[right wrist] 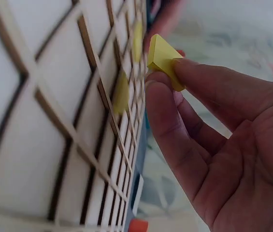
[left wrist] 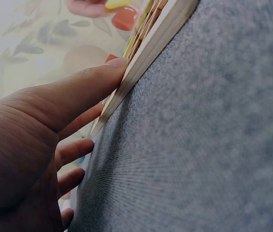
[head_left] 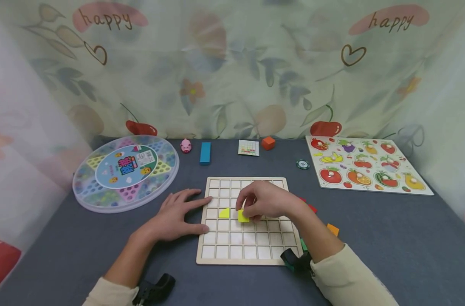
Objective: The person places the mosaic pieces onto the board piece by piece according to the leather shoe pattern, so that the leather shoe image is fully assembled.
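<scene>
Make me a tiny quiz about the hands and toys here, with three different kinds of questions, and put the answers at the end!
1. What colour is the piece that the right hand pinches?
A) red
B) yellow
C) blue

2. Fill in: the left hand touches the board at its ____ edge, as the person sees it.

3. True or false: the pig is on the board.

Key:
1. B
2. left
3. False; the pig is beyond the board, left of the blue block.

Left of centre in the head view, the left hand [head_left: 175,217] is spread. Near mid-frame, the right hand [head_left: 266,199] pinches.
</scene>
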The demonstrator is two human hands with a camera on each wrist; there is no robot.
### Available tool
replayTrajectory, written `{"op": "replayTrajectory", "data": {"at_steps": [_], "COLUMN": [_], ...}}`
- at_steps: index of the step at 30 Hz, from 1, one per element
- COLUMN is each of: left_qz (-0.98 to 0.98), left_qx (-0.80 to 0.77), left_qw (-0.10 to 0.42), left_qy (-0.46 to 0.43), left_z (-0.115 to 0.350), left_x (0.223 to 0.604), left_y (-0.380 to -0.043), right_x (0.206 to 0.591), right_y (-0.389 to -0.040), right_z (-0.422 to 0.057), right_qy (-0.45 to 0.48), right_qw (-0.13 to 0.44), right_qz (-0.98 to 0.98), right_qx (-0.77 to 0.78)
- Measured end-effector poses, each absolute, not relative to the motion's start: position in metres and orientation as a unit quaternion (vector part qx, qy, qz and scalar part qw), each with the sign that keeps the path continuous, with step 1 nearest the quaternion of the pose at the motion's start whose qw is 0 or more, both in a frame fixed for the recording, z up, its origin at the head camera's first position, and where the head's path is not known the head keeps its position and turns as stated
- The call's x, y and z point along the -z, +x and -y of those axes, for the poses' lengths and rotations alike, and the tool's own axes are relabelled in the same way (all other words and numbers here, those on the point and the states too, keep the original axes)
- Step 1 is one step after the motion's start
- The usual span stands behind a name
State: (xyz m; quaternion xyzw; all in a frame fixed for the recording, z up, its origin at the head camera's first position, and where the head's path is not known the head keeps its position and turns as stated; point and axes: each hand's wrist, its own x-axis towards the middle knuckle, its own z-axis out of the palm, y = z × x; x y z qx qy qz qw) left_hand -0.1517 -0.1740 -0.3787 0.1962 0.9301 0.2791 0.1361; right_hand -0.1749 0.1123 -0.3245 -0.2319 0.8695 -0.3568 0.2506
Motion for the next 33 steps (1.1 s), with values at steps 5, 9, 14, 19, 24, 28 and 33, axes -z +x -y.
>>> {"op": "replayTrajectory", "data": {"at_steps": [5, 9, 14, 19, 24, 28, 33], "left_qz": [-0.932, -0.931, -0.932, -0.932, -0.932, -0.932, -0.933], "left_qx": [-0.275, -0.275, -0.275, -0.274, -0.275, -0.276, -0.274], "left_qw": [0.134, 0.132, 0.127, 0.132, 0.132, 0.129, 0.129], "left_qy": [0.196, 0.199, 0.199, 0.196, 0.196, 0.197, 0.196], "left_z": [0.173, 0.173, 0.172, 0.174, 0.175, 0.175, 0.174], "left_x": [0.379, 0.379, 0.380, 0.380, 0.381, 0.381, 0.382], "left_y": [-0.151, -0.151, -0.152, -0.152, -0.152, -0.152, -0.152], "right_x": [0.331, 0.334, 0.333, 0.334, 0.337, 0.337, 0.335], "right_y": [-0.174, -0.174, -0.172, -0.168, -0.164, -0.163, -0.162], "right_z": [-0.095, -0.090, -0.087, -0.083, -0.080, -0.082, -0.091], "right_qy": [-0.242, -0.244, -0.246, -0.251, -0.256, -0.268, -0.266], "right_qw": [0.253, 0.250, 0.242, 0.226, 0.199, 0.183, 0.181], "right_qz": [-0.880, -0.885, -0.892, -0.898, -0.909, -0.912, -0.909], "right_qx": [0.322, 0.308, 0.293, 0.282, 0.263, 0.251, 0.264]}}
